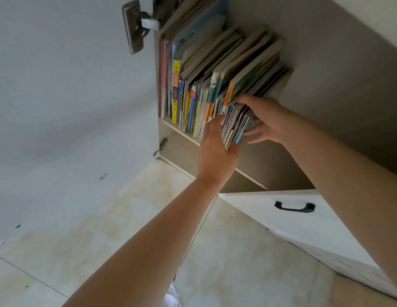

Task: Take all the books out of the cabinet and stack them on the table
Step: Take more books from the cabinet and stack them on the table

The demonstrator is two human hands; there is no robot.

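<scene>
Paper-thin, many-coloured books form a small bundle that sticks out past the front edge of the cabinet shelf, leaning out at the right end of the row of books standing inside. That row fills the shelf from the cabinet's left wall onward, with a yellow-spined book near the left end and taller flat volumes leaning behind it. The left hand lies against the left face of the bundle, palm on the covers, fingers straight and pressed flat upward along them. The right hand closes its grip on the bundle from the other side: the thumb hooks over the top edge while the fingers curl round the right face and under the lower corner. Left of the cabinet hangs its open white door, held by a metal hinge at the top. Below the shelf sits a white drawer with a black handle. Pale floor tiles spread out beneath the cabinet and both bare forearms.
</scene>
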